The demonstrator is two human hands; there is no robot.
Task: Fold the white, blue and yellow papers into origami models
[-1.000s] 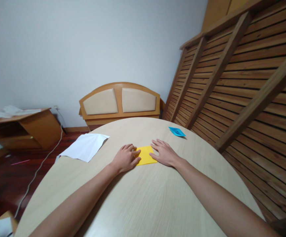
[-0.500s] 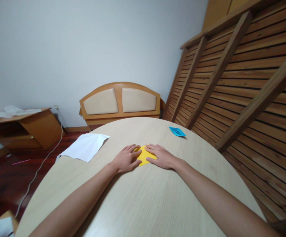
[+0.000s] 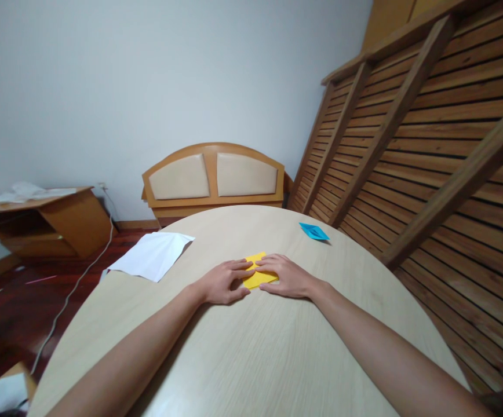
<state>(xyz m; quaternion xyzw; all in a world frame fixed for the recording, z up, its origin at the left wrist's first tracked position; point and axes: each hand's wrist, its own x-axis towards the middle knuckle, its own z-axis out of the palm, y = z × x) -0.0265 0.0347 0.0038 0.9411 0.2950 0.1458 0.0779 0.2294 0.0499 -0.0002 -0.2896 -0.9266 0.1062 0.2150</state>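
The yellow paper [image 3: 259,277] is lying flat on the round wooden table [image 3: 251,347], a little beyond the middle of the top as I am seeing it from the head camera; I am watching both bare hands resting on it from either side. The left hand [image 3: 224,282] is lying palm down over the paper's left part, its fingers [image 3: 241,266] stretched out toward the right and pressing on the sheet; nothing is being pinched or lifted, the hand is simply spread flat. The right hand [image 3: 285,274] is lying palm down over the right part, its fingers [image 3: 265,262] reaching left and meeting the other hand's fingertips above the paper; it too is lying flat and open on the sheet, gripping nothing. The yellow is showing between and below the fingers, with one corner peeking out at the far edge; how many layers it has I cannot tell.

A white sheet [image 3: 152,255] is lying well to the left, hanging partly over the table's edge; a small folded blue paper [image 3: 314,231] is sitting near the far right rim, well apart from the hands. Beyond the table a wooden headboard [image 3: 213,179] with padded panels is leaning against the pale wall; a slatted wooden frame [image 3: 429,145] is leaning on the right; a low wooden cabinet [image 3: 47,223] is standing on the left, with a cable trailing across the dark floor.
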